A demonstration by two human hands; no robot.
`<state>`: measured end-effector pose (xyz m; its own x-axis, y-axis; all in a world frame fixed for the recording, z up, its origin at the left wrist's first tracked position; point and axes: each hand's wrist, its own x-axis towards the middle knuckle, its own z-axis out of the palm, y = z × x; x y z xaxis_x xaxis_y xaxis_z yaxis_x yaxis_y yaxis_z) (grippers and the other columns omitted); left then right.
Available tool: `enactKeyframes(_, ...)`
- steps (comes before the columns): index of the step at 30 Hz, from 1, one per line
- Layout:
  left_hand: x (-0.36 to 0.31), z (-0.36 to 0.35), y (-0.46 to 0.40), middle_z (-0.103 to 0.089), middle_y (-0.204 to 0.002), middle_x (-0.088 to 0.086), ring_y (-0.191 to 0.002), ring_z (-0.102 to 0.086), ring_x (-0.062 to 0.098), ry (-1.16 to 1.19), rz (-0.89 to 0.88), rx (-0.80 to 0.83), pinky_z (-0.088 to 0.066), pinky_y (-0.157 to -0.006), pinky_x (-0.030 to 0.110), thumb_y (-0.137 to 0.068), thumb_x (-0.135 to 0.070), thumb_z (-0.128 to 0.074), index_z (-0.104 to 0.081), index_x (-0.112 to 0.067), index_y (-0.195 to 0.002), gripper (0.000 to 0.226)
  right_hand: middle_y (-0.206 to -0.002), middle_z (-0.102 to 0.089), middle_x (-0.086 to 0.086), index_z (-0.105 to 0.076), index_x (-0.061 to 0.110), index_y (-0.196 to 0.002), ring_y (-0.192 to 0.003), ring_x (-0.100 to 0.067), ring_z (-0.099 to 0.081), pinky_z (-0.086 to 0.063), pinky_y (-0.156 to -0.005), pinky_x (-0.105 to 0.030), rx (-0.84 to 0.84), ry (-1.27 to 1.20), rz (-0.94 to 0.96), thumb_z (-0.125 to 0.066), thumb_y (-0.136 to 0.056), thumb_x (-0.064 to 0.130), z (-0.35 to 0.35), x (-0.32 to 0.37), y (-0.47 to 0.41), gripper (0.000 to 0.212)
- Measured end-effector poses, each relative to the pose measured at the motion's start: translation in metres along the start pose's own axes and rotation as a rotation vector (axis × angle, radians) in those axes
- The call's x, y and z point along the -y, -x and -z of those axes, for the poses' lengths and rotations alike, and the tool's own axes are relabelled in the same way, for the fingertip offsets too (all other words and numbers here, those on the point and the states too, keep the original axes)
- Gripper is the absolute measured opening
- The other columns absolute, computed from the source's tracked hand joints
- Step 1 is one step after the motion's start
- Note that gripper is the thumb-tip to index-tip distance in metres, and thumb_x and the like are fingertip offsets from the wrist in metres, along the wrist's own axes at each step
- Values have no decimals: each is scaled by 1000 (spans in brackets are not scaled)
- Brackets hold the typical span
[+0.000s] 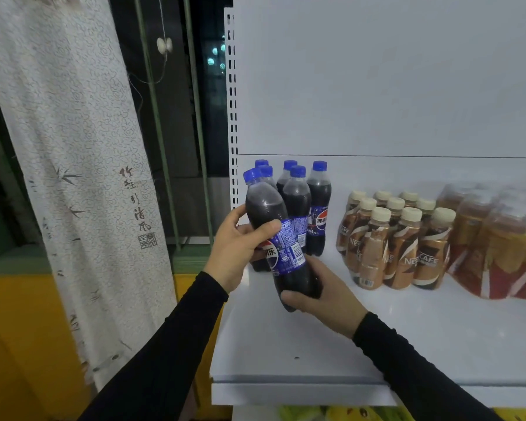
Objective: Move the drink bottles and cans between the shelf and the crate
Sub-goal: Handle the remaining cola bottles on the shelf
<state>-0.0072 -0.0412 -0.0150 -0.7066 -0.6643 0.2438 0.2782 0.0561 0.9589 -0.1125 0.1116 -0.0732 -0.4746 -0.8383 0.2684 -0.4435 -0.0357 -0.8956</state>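
Observation:
A dark cola bottle point(274, 226) with a blue cap and blue label is tilted, cap toward the upper left, above the white shelf point(316, 344). My left hand point(237, 247) grips its middle at the label. My right hand point(322, 293) holds its base from below. Behind it, several more cola bottles point(304, 205) stand upright at the shelf's left end. The crate is not in view.
To the right on the shelf stand several brown coffee bottles point(398, 244) with cream caps, then shrink-wrapped packs of amber tea bottles point(498, 244). The perforated shelf upright point(232, 117) rises at the left, with a patterned curtain point(73, 177) and a dark window beyond.

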Motion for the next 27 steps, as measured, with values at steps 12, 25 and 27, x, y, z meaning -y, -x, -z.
enactKeyframes(12, -18, 0, 1, -76, -92, -5, -89, -75, 14, 31, -23, 2, -58, -72, 28, -91, -27, -70, -50, -22, -134, 47, -110, -71, 14, -59, 30, -120, -106, -9, -67, -58, -79, -28, 20, -355, -47, -78, -75, 34, 3, 4, 2, 49)
enactKeyframes(25, -13, 0, 3, -70, -113, 4, -88, -74, 14, 59, -27, -126, -59, -65, 26, -89, -23, -73, -49, -19, -134, 51, -122, -56, 23, -46, 45, -121, -107, 2, -59, -52, -76, -13, -13, -54, -11, -78, -68, 54, 1, 6, -1, 62)
enactKeyframes(27, -14, 0, 3, -69, -113, 3, -89, -74, 13, 32, -45, -112, -59, -67, 25, -89, -24, -73, -50, -20, -133, 50, -121, -59, 19, -48, 43, -120, -103, 2, -63, -54, -74, -16, -57, -102, -14, -77, -64, 48, 0, 5, -1, 63)
